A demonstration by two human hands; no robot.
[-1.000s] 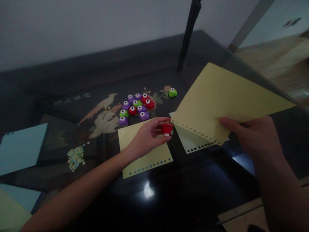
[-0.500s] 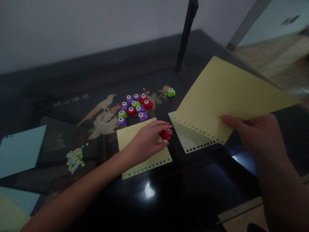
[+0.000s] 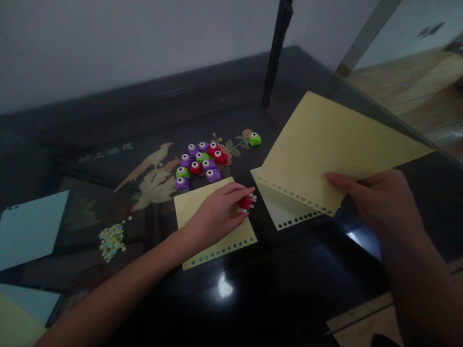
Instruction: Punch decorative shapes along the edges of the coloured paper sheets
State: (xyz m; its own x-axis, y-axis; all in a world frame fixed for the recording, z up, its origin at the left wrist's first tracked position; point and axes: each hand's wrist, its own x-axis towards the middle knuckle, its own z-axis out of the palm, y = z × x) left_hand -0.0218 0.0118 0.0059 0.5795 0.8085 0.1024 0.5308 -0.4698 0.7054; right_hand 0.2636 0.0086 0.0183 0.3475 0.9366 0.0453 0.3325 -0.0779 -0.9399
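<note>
My left hand [image 3: 220, 207] is closed around a red craft punch [image 3: 245, 202], held over a yellow sheet [image 3: 191, 205] with a row of punched shapes along its near edge. Small pale paper bits [image 3: 253, 197] show at the punch's far side. Between thumb and fingers, my right hand [image 3: 387, 202] grips a yellow paper sheet [image 3: 333, 140], tilted up, with cutouts along its lower left edge. Beneath that sheet lies a paler punched sheet [image 3: 282, 212] on the dark table. Several purple, red and green craft punches [image 3: 200, 164] stand in a cluster beyond my left hand.
One green punch [image 3: 254, 139] sits apart at the back. A heap of paper confetti [image 3: 112, 241] lies to the left. Blue sheets [image 3: 32, 229] rest at the far left. A dark upright post [image 3: 277, 53] rises from the glossy table [image 3: 152, 308].
The yellow sheet in my right hand has shifted slightly left and down. My left hand keeps its hold on the red punch; more pale bits show beside it. The view has moved a little.
</note>
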